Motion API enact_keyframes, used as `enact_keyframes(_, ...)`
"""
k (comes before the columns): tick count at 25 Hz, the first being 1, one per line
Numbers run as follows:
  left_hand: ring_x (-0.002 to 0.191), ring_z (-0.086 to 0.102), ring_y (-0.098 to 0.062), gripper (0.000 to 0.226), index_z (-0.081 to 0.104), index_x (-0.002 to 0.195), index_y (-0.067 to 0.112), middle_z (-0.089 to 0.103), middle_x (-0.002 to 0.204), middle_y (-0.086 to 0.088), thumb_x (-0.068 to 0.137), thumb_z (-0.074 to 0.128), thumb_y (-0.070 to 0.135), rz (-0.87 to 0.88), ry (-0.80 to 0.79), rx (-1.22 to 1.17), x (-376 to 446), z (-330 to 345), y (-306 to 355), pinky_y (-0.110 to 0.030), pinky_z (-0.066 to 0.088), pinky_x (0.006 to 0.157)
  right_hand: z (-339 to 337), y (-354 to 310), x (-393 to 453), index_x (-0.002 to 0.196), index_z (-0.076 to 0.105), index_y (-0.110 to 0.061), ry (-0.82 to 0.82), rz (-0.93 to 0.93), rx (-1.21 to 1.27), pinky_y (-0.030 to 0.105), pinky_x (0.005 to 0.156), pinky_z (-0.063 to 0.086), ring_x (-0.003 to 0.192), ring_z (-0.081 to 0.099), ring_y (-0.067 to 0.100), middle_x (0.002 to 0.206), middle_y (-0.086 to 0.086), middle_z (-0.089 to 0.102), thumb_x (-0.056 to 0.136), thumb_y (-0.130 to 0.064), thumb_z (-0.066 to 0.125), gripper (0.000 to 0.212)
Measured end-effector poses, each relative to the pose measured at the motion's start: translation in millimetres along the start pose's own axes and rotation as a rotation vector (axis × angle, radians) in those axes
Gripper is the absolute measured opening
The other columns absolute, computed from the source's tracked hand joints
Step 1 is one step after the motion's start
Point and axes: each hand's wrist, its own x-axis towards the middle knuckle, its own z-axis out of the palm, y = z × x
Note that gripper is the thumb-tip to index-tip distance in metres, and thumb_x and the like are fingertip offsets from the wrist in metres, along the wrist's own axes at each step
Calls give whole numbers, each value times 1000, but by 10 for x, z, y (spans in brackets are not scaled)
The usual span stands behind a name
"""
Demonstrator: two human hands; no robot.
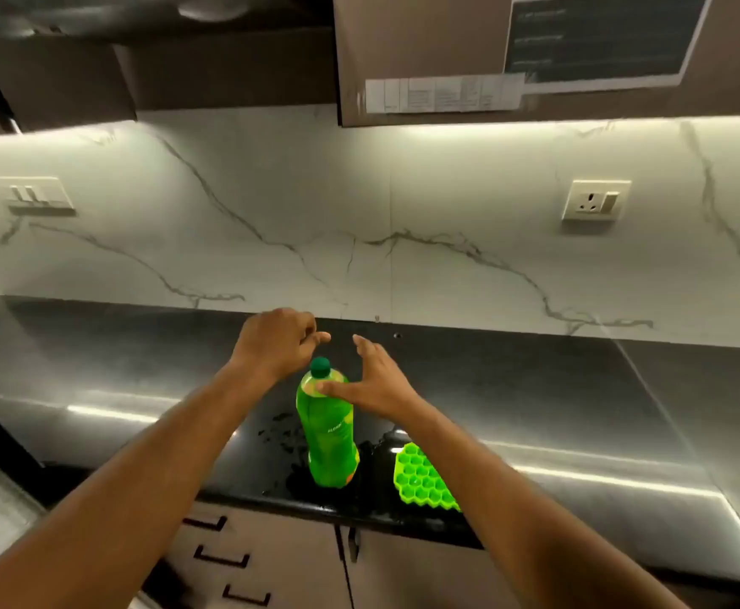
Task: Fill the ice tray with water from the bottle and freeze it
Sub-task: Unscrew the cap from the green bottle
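Note:
A green plastic bottle (329, 437) with a dark green cap stands upright near the front edge of the black counter (535, 389). To its right lies a bright green honeycomb ice tray (420, 476), partly hidden under my right forearm. My left hand (278, 342) hovers just above and left of the cap, fingers loosely curled and holding nothing. My right hand (374, 382) is spread on the bottle's right, its thumb resting against the bottle's shoulder while the other fingers stay off it.
Water is spilled on the counter around the bottle's base (282, 432). A marble backsplash carries a switch panel (34, 195) at left and a socket (594, 200) at right. Wall cupboards hang overhead. Drawers (223, 556) sit below the counter.

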Motion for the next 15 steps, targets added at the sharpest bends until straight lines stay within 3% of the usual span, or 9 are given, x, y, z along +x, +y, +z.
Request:
enact_keyframes(3, 98, 66, -23, 42, 62, 117, 26, 69, 110, 1, 91, 46, 54, 120, -210, -9, -121, 259, -79, -38, 52, 79, 380, 32, 101, 152, 11, -22, -86, 55, 3, 50, 110, 33, 141, 28, 25, 155, 5, 26, 52, -77, 68, 128)
enact_keyframes(5, 97, 66, -23, 41, 56, 121, 22, 65, 114, -1, 93, 43, 50, 223, -286, 12, -169, 382, -102, -39, 53, 79, 584, 84, 149, 150, 17, -22, -72, 75, 54, 47, 106, 39, 136, 35, 24, 150, 4, 32, 47, -76, 71, 128)
enact_keyframes(8, 86, 67, -22, 40, 53, 112, 17, 63, 108, -4, 95, 37, 49, 406, -228, 136, -98, 484, -182, -33, 52, 67, 713, 123, 181, 129, 41, -26, 25, 57, 77, 39, 88, 51, 110, 55, 17, 122, -3, 53, 48, -71, 75, 99)
enact_keyframes(10, 74, 65, -21, 53, 55, 99, 17, 65, 93, -3, 95, 20, 56, 455, -176, 237, -49, 518, -225, -32, 47, 58, 796, 120, 177, 117, 47, -28, 75, 32, 71, 34, 81, 53, 100, 57, 12, 111, -8, 56, 51, -70, 75, 83)
enact_keyframes(13, 50, 49, -14, 77, 57, 69, 19, 57, 60, 4, 85, 6, 74, 279, -108, 238, -43, 579, -212, -27, 34, 45, 869, 94, 139, 110, 48, -31, 156, 55, 72, 32, 77, 54, 95, 58, 9, 105, -11, 56, 51, -70, 74, 75)
enact_keyframes(15, 58, 53, -14, 72, 56, 70, 21, 57, 66, 5, 79, 18, 82, 53, -14, 49, -104, 674, -118, -25, 33, 48, 878, 106, 117, 110, 46, -31, 200, 93, 83, 34, 74, 55, 91, 59, 11, 102, -10, 56, 51, -64, 75, 74)
